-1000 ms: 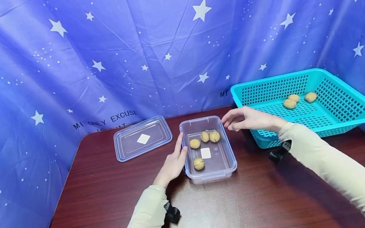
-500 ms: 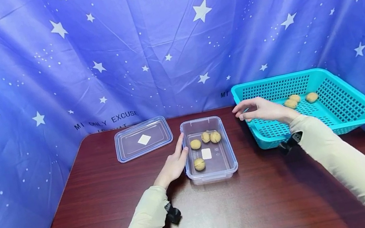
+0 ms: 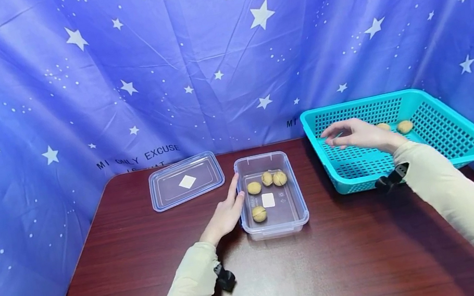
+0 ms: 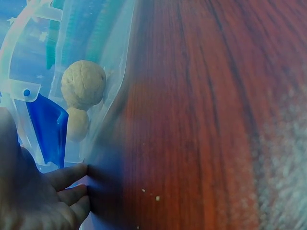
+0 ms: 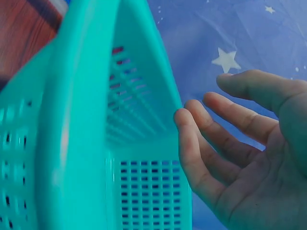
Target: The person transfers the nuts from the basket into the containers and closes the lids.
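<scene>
Against the left wall of a clear plastic food container [image 3: 298,214] rests my left hand [image 3: 225,214], its fingers extended along the side. Several walnuts [image 3: 258,213] lie inside that container; two walnuts [image 4: 83,84] show through its wall in the left wrist view. My right hand [image 3: 360,134] hovers over the left part of a turquoise plastic basket [image 3: 339,187]. In the right wrist view the fingers [image 5: 196,158] are loosely bent with nothing between them. Farther right in the basket sit walnuts [image 3: 404,127], partly hidden behind the right hand.
The container's clear lid [image 3: 169,196], with a blue edge and a white label, lies on the dark red wooden table [image 3: 144,270] left of the container. A blue star-patterned curtain [image 3: 204,69] hangs behind the table and at both sides.
My right hand has moved right, from beside the container's right rim to over the basket, and now covers some of the walnuts there. The left hand stays at the container.
</scene>
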A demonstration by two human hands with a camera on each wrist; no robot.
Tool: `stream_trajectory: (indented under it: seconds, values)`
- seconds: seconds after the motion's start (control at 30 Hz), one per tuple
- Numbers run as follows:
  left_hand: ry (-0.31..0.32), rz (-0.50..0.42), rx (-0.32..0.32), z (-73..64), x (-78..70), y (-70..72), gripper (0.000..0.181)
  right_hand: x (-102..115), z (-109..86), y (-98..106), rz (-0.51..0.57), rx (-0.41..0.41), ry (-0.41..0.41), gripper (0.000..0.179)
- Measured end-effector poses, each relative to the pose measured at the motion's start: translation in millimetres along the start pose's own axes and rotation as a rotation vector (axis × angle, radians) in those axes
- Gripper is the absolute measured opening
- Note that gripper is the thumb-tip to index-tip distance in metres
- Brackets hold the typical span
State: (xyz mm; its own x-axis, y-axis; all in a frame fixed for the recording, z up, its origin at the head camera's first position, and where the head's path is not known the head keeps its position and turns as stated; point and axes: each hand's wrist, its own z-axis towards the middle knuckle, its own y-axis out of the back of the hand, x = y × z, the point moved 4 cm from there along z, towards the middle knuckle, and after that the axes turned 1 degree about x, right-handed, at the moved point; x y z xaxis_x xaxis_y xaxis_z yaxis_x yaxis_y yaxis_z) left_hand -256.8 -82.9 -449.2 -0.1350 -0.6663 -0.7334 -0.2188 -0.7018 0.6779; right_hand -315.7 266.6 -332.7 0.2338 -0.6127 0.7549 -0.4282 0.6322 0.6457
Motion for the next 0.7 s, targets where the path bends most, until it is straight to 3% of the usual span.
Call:
stream_trajectory:
  seconds: [0.47,0.7]
  values:
    - [-0.035,-0.001,0.014,-0.5,1.6,-0.8,0.060,-19,-11.8,22,-0.068,-0.013,-0.050,0.043]
    - [-0.042,0.005,0.022,-0.7,1.5,0.4,0.060,-32,-15.1,31,-0.155,-0.003,-0.074,0.042]
